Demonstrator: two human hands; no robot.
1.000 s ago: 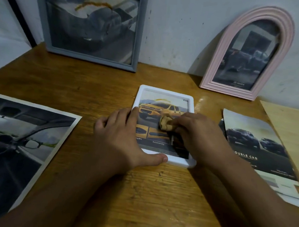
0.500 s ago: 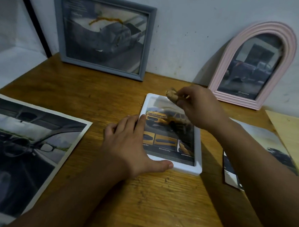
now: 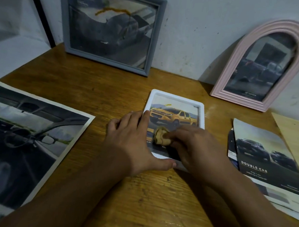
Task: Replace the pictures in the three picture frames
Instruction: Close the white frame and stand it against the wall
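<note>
A white picture frame (image 3: 202, 113) lies flat on the wooden table (image 3: 139, 192) with a yellow pickup picture (image 3: 173, 115) in it. My left hand (image 3: 132, 140) rests flat on the frame's left edge, thumb along the near edge. My right hand (image 3: 194, 146) pinches a crumpled tan wad (image 3: 160, 138) against the lower part of the picture. A grey square frame (image 3: 108, 29) and a pink arched frame (image 3: 265, 66) lean upright against the wall, each with a dark car picture.
A large print of a car interior (image 3: 25, 136) lies at the table's left. A stack of car prints, the top one reading DOUBLE CAB (image 3: 266, 157), lies at the right. A tan board (image 3: 297, 139) sits at the far right.
My right hand went with the wad up to the frame's far edge and came back down to the lower part of the picture. My left hand stayed on the frame's left edge.
</note>
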